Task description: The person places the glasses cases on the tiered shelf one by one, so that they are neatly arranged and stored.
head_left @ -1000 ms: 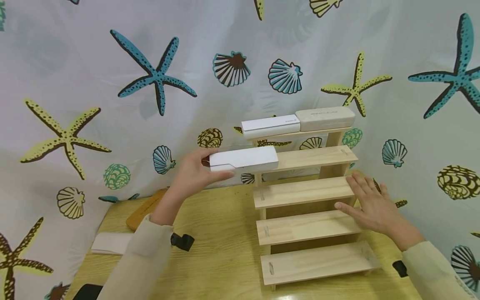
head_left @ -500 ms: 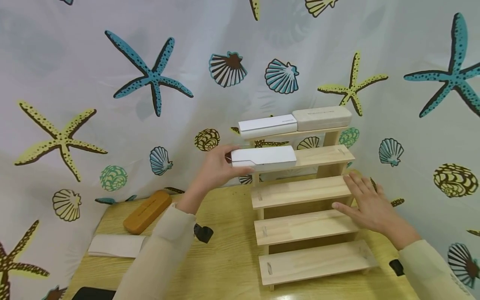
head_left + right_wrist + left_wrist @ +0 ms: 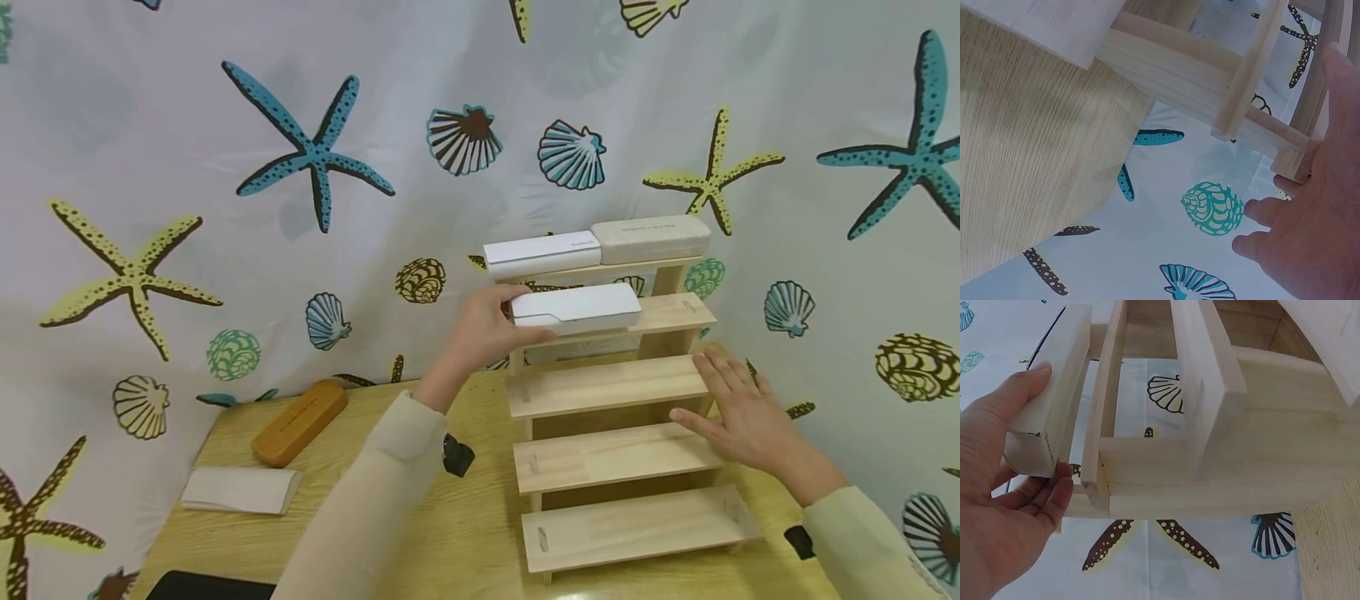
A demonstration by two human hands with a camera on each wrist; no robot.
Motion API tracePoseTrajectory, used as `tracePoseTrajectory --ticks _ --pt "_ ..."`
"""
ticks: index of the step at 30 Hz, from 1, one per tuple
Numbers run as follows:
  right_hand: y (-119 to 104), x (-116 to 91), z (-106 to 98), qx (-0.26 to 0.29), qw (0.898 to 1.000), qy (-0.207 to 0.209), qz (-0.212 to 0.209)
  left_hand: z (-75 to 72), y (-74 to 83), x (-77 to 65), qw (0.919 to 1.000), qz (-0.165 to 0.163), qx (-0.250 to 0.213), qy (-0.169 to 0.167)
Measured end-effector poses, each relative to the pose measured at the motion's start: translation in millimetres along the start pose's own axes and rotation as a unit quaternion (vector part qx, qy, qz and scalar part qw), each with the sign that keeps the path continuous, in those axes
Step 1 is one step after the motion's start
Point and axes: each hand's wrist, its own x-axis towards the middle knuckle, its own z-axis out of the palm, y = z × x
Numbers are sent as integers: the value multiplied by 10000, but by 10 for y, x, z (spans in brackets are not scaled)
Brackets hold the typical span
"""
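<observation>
Since the earlier frame, my left hand has slid the white case rightward along the wooden rack, while my right hand has stayed by the rack's right side. Nearest me, a black object is cut off by the bottom edge, too little of it showing to name. My left sleeve covers part of the tabletop; beyond the black object lie a flat white item and an orange-brown case. My right hand is loose, fingers extended at the end of the middle step, holding nothing; I cannot tell how firmly it touches. Farther up, my left hand pinches the white case by its left end, thumb on the near side, fingers mostly hidden behind. It is at the second step from the top, hiding the board's left part; whether it touches the wood I cannot tell. On the top step a white box sits beside a cream case, its lettering too blurred to read. Behind everything hangs a starfish-and-shell-patterned cloth.
</observation>
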Motion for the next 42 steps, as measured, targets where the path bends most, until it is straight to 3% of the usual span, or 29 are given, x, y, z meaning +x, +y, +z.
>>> tracePoseTrajectory --ticks 7,15,24,32,42 --pt "17 -13 6 72 10000 -22 59 203 196 185 9987 408 289 55" --pt "43 -48 5 247 9997 48 20 502 355 376 9985 485 221 86" --pt "56 -50 45 317 9994 70 -80 723 419 467 9997 193 25 169" --pt "26 -10 53 291 9994 135 -91 835 491 589 9990 361 151 233" --pt "37 -1 64 247 9995 191 -59 984 504 622 9992 74 358 127"
